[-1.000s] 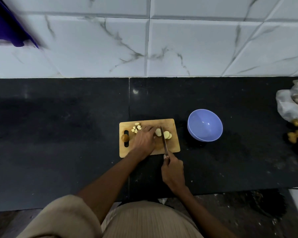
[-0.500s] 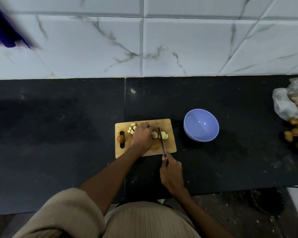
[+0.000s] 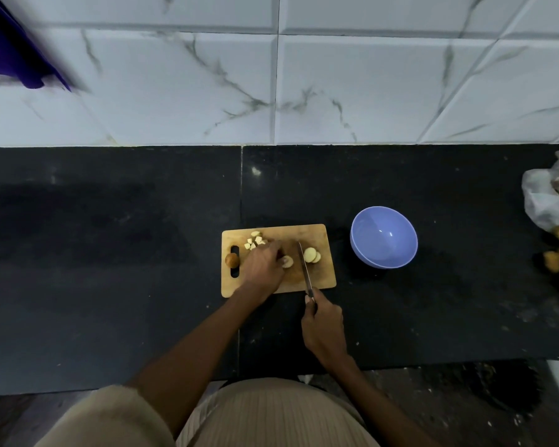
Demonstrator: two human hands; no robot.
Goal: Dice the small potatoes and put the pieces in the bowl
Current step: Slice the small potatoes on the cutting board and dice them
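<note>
I am pinning the pale half-cut small potato [image 3: 287, 261] under my curled left hand [image 3: 262, 269] on the wooden cutting board [image 3: 320, 279], keeping fingertips tucked while my right hand [image 3: 323, 327], gripping the steel knife [image 3: 305, 269], is slicing beside them, the empty lilac bowl [image 3: 383, 241] waiting beyond the blade.

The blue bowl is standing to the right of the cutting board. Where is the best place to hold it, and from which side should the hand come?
Probably by the rim. The bowl stands upright, open side up, apparently empty, with bare counter around it. Its rounded wall gives little purchase. Come from above at the near side, thumb inside, fingers outside. The right hand, which grips the knife, is nearest.
</note>
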